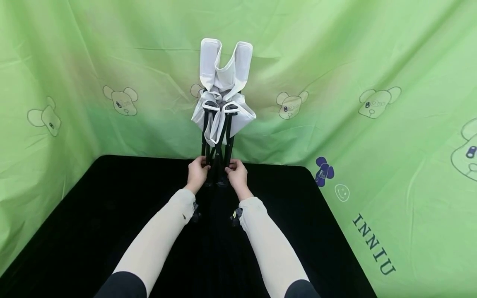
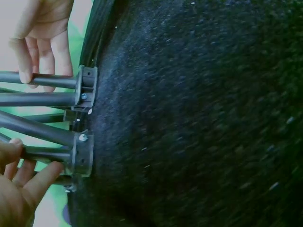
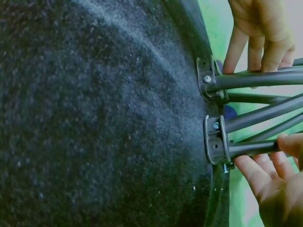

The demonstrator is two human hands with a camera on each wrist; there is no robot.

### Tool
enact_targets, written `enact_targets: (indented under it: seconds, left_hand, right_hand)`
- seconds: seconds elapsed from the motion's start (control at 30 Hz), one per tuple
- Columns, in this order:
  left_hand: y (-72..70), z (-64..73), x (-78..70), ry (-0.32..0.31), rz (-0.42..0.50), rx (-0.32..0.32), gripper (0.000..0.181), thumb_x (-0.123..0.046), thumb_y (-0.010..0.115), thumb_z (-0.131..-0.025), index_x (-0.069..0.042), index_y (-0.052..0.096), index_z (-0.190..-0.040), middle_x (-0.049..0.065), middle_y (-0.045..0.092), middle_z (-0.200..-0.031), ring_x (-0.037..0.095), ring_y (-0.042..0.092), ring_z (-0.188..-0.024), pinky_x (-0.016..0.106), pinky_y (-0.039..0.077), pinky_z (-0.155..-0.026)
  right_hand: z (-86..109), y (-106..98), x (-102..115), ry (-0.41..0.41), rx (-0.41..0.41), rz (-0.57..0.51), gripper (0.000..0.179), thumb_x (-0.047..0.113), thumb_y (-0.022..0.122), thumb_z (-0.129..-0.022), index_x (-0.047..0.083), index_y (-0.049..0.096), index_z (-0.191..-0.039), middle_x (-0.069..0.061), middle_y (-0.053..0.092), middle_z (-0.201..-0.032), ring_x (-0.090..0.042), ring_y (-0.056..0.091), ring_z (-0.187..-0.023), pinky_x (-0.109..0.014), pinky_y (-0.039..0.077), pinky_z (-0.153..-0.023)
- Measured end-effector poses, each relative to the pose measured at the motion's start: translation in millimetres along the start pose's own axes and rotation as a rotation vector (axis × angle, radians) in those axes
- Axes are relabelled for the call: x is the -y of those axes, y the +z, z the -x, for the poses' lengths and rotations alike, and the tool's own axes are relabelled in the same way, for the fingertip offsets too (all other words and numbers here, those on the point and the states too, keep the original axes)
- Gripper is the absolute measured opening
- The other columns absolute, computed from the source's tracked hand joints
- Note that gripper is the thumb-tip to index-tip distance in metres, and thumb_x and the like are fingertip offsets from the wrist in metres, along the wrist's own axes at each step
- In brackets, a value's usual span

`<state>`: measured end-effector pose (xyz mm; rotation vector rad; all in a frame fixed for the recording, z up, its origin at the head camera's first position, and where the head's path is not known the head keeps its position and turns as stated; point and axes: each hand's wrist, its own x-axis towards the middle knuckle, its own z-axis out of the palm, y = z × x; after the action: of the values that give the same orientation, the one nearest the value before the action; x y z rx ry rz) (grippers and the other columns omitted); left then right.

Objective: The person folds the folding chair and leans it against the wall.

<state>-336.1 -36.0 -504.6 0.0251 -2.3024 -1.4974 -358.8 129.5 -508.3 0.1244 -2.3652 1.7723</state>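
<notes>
A folded camp chair with white fabric and a black tube frame stands upright at the back of the black table. Its seat cloth hangs bunched around the frame's upper part. Low on the frame, my left hand grips a tube on the left side, thumb and fingers around it. My right hand holds a tube on the right side the same way. In both wrist views, plastic feet with screws join the tubes at the black surface.
The black fuzzy tabletop has rounded far corners. Right behind the chair hangs a light green curtain with printed bear heads, and it runs along both sides too. Small dark devices sit at both wrists.
</notes>
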Motion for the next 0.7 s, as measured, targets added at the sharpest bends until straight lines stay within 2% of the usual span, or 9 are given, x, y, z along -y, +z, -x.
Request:
enact_targets:
  seconds: [0.3,0.57,0.7]
  left_hand:
    - [0.0,8.4,11.8,0.010,0.075,-0.073,0.032,-0.003,0.065,-0.099,-0.003,0.064,-0.131,0.017,0.071,-0.119,0.031,0.068,-0.112,0.044,0.057,-0.094]
    - [-6.0,6.7,9.1,0.023,0.095,-0.087,0.026,0.003,0.064,-0.097,0.000,0.069,-0.123,0.019,0.073,-0.114,0.032,0.070,-0.107,0.044,0.057,-0.092]
    - [-9.2,9.2,13.5,0.018,0.092,-0.066,0.027,0.003,0.063,-0.098,0.000,0.069,-0.124,0.019,0.072,-0.115,0.031,0.070,-0.107,0.043,0.057,-0.091]
  right_hand:
    - [4.1,2,2,-0.065,0.028,0.102,0.031,0.006,0.065,-0.100,0.006,0.062,-0.131,-0.015,0.066,-0.113,-0.030,0.068,-0.096,-0.038,0.059,-0.077]
    - [4.3,0,2,-0.096,0.036,0.142,0.035,0.008,0.065,-0.100,0.007,0.059,-0.135,-0.016,0.067,-0.118,-0.032,0.066,-0.106,-0.045,0.058,-0.086]
    - [8.9,-1,-1,-0.098,0.049,0.139,0.039,0.008,0.065,-0.100,0.008,0.057,-0.139,-0.016,0.066,-0.122,-0.032,0.065,-0.109,-0.045,0.056,-0.091]
